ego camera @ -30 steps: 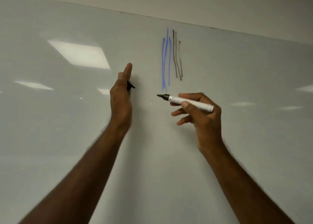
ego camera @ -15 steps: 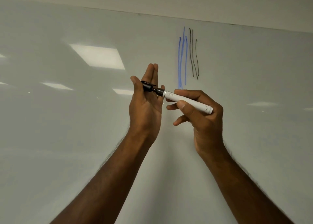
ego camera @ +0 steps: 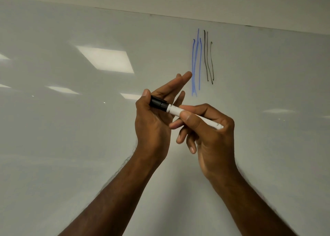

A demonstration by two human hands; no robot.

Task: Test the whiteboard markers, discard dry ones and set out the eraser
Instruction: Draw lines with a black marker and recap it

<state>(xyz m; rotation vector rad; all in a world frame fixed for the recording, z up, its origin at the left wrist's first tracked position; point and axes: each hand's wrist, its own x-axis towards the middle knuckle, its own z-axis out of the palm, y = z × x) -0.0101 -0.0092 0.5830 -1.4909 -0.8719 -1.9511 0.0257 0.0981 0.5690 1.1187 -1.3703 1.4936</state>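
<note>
Behind both hands, filling nearly the whole view: whiteboard, glossy, with reflected ceiling lights up and to the left of the grip. Above the grip and slightly right, on the board: blue strokes, several running top to bottom, and just right of them black strokes, thinner, also top to bottom. Raised in front of the board, close together at centre: left hand and right hand, bare forearms rising from the bottom edge. Held between the two grips, tilted down to the right: marker, white barrel. Right grip closed round the barrel, thumb on top, forefinger curled over, lower fingers loosely bent beneath. At the marker's upper-left end, seated on the barrel: black cap. Left grip pinching that cap, thumb pressed on its near side, forefinger and middle finger stretched out straight toward the blue strokes, tips just short of them in the view. Contact between the fingers and the board not discernible.
</note>
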